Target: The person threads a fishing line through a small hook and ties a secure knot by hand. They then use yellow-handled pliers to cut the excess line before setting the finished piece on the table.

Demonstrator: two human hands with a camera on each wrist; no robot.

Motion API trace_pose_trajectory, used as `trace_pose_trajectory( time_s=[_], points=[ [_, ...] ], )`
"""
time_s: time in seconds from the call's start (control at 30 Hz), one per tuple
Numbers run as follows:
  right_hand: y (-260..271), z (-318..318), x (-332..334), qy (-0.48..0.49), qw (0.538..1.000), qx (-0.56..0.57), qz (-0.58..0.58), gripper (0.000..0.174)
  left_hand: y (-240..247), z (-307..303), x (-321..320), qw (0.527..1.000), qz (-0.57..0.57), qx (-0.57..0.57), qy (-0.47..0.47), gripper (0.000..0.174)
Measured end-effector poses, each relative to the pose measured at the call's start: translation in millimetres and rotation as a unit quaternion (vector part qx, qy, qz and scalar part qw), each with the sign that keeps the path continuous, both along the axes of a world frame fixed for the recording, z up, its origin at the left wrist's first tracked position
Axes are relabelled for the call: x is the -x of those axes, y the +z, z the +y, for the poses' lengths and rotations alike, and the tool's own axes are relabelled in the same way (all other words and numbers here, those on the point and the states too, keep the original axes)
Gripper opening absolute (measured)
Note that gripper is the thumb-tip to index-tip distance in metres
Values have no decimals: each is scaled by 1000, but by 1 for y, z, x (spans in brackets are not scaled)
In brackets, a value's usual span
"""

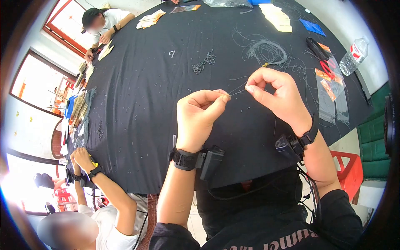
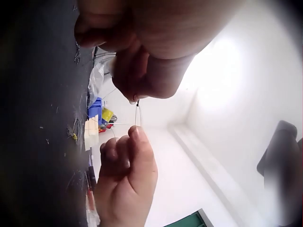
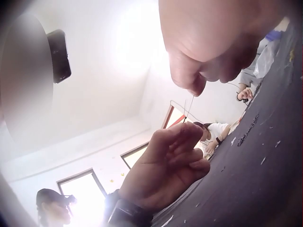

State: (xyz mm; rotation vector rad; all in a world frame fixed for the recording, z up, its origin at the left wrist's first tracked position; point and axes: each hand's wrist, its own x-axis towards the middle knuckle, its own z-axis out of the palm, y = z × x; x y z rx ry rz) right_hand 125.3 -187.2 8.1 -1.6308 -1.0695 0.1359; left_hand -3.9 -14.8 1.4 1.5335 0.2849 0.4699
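Over the near part of the black-covered table, my left hand (image 1: pixel 195 118) and right hand (image 1: pixel 280 96) face each other a short way apart. Thin fishing line (image 1: pixel 237 93) runs between them. Thumb and forefinger of the left hand pinch the line beside a tiny dark piece (image 3: pixel 184 119), mostly hidden by the fingertips. The right hand pinches the line between thumb and forefinger, and strands form a narrow loop in the left wrist view. Beyond the right hand lies a loose coil of line (image 1: pixel 266 52) with a yellow tie (image 1: pixel 265 64).
A pile of small dark metal pieces (image 1: pixel 203 62) lies ahead on the black cloth (image 1: pixel 137 83). To the right are red-handled scissors (image 1: pixel 327 69), plastic packets (image 1: pixel 327 102) and a water bottle (image 1: pixel 354 56). Cards (image 1: pixel 276 17) lie at the back. Two people work along the left edge.
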Motion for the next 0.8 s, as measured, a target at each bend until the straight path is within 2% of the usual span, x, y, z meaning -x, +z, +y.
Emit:
trace_pose_trajectory(
  time_s=[0.57, 0.8],
  points=[
    [-2, 2, 1, 9, 1000, 8, 19, 11, -2, 2, 2, 998, -28, 43, -44, 5],
    [-4, 6, 8, 21, 998, 32, 56, 9, -6, 4, 1, 991, -74, 103, -50, 4]
  ],
)
